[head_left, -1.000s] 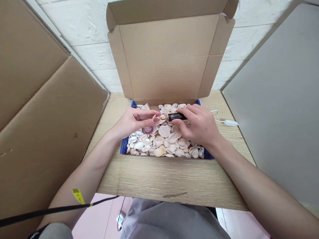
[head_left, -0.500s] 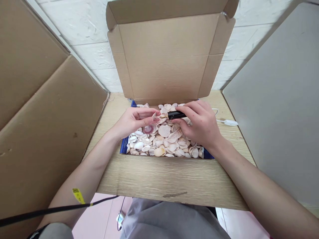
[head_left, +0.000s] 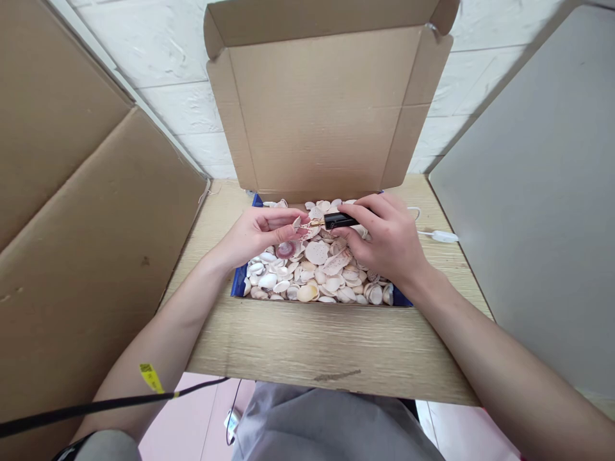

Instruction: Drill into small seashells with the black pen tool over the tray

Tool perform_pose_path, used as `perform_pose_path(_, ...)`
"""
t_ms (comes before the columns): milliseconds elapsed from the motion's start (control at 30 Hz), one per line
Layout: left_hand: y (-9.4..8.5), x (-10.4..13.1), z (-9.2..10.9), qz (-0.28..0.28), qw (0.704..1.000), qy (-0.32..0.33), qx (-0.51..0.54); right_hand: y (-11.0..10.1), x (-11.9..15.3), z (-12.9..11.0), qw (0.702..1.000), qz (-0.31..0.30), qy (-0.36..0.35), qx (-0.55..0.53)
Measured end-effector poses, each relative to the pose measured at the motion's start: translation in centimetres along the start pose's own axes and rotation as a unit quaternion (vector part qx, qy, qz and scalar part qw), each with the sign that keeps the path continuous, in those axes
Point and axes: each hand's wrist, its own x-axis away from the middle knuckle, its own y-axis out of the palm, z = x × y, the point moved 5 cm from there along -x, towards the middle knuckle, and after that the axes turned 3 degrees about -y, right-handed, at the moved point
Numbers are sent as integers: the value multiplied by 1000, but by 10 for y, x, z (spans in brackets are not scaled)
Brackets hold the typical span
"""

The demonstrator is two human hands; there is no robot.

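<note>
My left hand pinches a small pale seashell between thumb and fingers, above the left part of an open cardboard box. In my right hand is a black handheld mini drill, lying level with its thin brass-coloured tip pointing left at the held shell. Whether the tip touches the shell I cannot tell. Beneath both hands the box is filled with loose seashells, mostly white and cream. A purple-ringed shell lies just below my left fingers.
The raised box lid leans towards the white brick wall. A cardboard panel stands left, a grey panel right. A white cable with an inline switch lies on the wooden table. A black cable crosses my left forearm.
My right hand has drawn the drill very slightly to the right, and a bit more of its brass tip shows. My left hand keeps its place with the shell.
</note>
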Motion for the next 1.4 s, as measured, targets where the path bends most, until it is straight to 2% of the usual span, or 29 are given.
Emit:
perform_pose_path(100,1,0,1,2,1000,-3,5,5,2,1,999,-33,8,-3)
perform_pose_path(200,1,0,1,2,1000,-6,4,6,2,1,999,-35,0,2)
perform_pose_path(600,2,0,0,-2,1000,0,6,-8,-1,-6,997,52,-54,20)
perform_pose_path(900,3,0,1,2,1000,-3,0,-7,-2,-5,997,61,-52,17)
perform_pose_path(1200,0,0,0,10,1000,-4,0,0,0,-3,999,-4,-37,0)
perform_pose_path(1400,-2,-1,-2,2,1000,0,8,5,2,-3,997,-74,0,1)
